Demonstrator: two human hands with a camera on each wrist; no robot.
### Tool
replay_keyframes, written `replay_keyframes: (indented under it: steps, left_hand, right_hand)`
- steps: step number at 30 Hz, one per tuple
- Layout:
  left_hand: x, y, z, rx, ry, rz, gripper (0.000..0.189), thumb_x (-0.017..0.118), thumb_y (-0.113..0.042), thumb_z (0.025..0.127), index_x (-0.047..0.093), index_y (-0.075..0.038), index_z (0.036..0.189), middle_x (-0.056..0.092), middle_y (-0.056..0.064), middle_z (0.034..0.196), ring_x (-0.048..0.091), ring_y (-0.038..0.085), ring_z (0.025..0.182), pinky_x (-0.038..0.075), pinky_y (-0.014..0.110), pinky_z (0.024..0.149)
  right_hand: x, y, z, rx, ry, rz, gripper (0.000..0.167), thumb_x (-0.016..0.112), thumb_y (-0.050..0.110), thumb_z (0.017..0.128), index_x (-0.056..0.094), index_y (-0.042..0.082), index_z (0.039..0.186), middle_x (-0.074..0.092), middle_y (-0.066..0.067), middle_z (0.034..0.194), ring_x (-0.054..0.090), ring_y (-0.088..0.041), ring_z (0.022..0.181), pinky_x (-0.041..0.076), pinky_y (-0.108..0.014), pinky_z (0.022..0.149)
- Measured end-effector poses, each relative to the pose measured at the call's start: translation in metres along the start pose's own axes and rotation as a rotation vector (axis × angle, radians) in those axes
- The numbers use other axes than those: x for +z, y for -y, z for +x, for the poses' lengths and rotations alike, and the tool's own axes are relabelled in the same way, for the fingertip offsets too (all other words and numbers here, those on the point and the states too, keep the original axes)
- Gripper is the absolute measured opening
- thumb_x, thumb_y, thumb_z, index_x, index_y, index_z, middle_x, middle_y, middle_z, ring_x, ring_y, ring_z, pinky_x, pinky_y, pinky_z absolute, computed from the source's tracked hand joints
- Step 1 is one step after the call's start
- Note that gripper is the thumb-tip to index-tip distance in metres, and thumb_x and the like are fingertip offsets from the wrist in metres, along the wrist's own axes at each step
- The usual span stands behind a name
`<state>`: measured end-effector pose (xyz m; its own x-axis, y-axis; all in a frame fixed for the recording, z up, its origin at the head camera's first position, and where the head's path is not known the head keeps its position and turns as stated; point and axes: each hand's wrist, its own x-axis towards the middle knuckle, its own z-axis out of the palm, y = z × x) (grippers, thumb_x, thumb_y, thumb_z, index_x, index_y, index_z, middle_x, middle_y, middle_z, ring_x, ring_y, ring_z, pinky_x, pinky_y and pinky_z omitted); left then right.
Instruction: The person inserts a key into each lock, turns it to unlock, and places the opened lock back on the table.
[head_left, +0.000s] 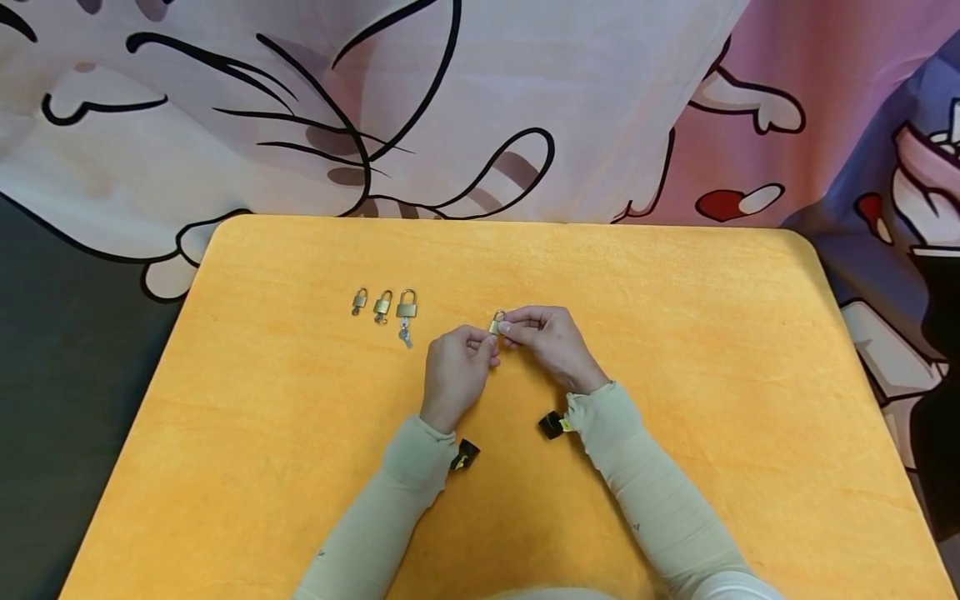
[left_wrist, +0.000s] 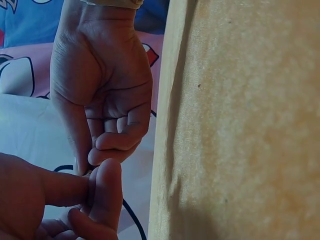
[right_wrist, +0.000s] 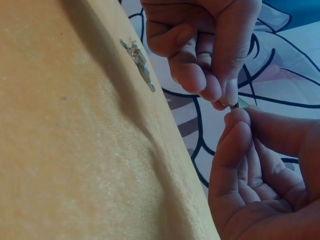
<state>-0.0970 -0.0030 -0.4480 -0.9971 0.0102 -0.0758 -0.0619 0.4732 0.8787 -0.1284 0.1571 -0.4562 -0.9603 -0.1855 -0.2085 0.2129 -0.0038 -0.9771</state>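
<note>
Above the yellow table (head_left: 300, 467), a small brass padlock (head_left: 494, 327) is held between my two hands, its shackle pointing up. My right hand (head_left: 551, 342) pinches the padlock's side between thumb and fingertips. At its lower end, my left hand (head_left: 455, 371) pinches something small, mostly hidden by the fingertips; I cannot tell if it is a key. The right wrist view shows a sliver of the brass padlock (right_wrist: 242, 103) between both sets of fingertips. In the left wrist view the fingers hide nearly all of it.
Left of my hands, a small padlock (head_left: 360, 301), a middle one (head_left: 383, 304) and a larger padlock (head_left: 407, 311) lie in a row. Keys (head_left: 405, 336) hang below the larger one. A printed cartoon cloth (head_left: 600, 108) hangs behind the table's far edge.
</note>
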Motion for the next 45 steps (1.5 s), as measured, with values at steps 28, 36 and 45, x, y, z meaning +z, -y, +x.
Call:
replay_keyframes:
  steps: [28, 36, 45]
  left_hand:
    - [-0.0003, 0.0034, -0.0004, 0.11, -0.02, 0.056, 0.011, 0.071, -0.01, 0.093, 0.074, -0.004, 0.085, 0.07, -0.002, 0.065, 0.064, 0.005, 0.054, 0.049, 0.025, 0.049]
    - [0.0003, 0.0033, -0.0007, 0.125, -0.034, 0.063, 0.01, 0.071, -0.01, 0.093, 0.074, -0.004, 0.084, 0.07, -0.002, 0.064, 0.064, 0.005, 0.053, 0.049, 0.025, 0.049]
    - [-0.0005, 0.003, -0.0008, 0.135, -0.045, 0.11, 0.012, 0.072, -0.01, 0.091, 0.074, -0.004, 0.081, 0.069, -0.002, 0.063, 0.062, 0.005, 0.052, 0.048, 0.024, 0.049]
  right_hand:
    - [-0.0027, -0.0045, 0.0014, 0.019, 0.007, 0.06, 0.02, 0.07, -0.001, 0.092, 0.069, -0.016, 0.106, 0.075, -0.007, 0.087, 0.07, -0.018, 0.074, 0.058, -0.03, 0.071]
    - [-0.0023, -0.0032, 0.001, 0.018, 0.007, 0.062, 0.02, 0.07, -0.001, 0.092, 0.069, -0.017, 0.105, 0.074, -0.006, 0.085, 0.068, -0.019, 0.073, 0.057, -0.029, 0.07]
    - [-0.0012, -0.0045, 0.0005, 0.022, 0.015, 0.04, 0.018, 0.07, 0.0, 0.093, 0.07, -0.014, 0.105, 0.074, -0.008, 0.085, 0.068, -0.017, 0.073, 0.057, -0.028, 0.069]
